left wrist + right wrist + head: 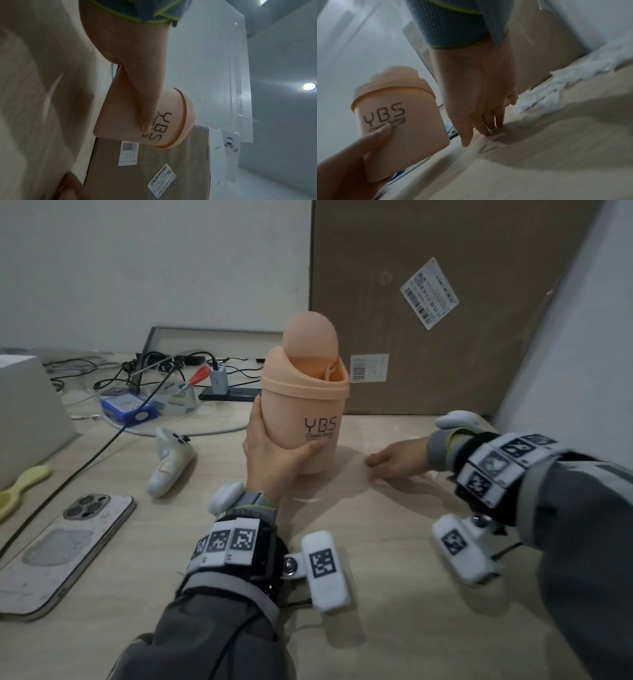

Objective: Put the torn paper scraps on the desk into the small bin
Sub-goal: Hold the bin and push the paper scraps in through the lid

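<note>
The small peach bin marked "YBS" is lifted off the desk and tilted slightly, its swing lid tipped up. My left hand grips its lower body, thumb across the front by the lettering. Just right of the bin, my right hand lies low with straight fingers touching the desk. Torn white paper scraps lie in a loose heap along the foot of the cardboard box, beyond the little finger. A thin scrap lies at the fingertips.
A big cardboard box stands against the wall behind the bin. On the left lie a face-down phone, a white controller, a yellow brush, a blue box and tangled cables with a power strip.
</note>
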Action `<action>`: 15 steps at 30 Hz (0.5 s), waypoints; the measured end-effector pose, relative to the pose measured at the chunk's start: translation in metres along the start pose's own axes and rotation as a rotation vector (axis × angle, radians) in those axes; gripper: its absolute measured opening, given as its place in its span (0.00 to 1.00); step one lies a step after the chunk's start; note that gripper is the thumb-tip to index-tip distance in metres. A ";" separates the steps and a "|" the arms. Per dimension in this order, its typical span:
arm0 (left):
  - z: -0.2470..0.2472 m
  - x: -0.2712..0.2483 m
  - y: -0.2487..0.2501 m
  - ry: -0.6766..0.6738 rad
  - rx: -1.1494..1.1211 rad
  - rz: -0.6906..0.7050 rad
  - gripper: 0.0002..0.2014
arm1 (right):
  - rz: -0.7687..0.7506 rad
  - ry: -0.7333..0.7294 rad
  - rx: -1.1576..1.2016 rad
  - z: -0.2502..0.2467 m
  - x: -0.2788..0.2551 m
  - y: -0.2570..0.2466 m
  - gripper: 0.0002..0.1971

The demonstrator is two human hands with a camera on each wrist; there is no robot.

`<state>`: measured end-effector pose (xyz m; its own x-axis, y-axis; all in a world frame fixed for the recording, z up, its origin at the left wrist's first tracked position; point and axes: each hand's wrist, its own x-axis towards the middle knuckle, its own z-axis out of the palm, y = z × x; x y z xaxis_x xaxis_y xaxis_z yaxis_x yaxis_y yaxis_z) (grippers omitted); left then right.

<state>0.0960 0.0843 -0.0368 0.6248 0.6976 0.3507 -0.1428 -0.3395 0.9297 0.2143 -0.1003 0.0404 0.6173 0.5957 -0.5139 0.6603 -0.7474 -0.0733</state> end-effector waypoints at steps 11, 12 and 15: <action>0.016 -0.001 -0.001 -0.056 -0.045 0.002 0.65 | 0.057 0.324 0.202 -0.027 -0.016 0.084 0.12; 0.017 -0.001 0.000 -0.060 -0.047 0.002 0.64 | 0.086 0.345 0.232 -0.029 -0.009 0.087 0.13; 0.019 -0.002 0.000 -0.065 -0.059 -0.004 0.64 | 0.138 0.334 0.233 -0.034 0.016 0.081 0.19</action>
<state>0.1094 0.0705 -0.0400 0.6737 0.6556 0.3412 -0.1844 -0.2980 0.9366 0.2917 -0.1411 0.0553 0.8229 0.5196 -0.2298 0.4716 -0.8503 -0.2338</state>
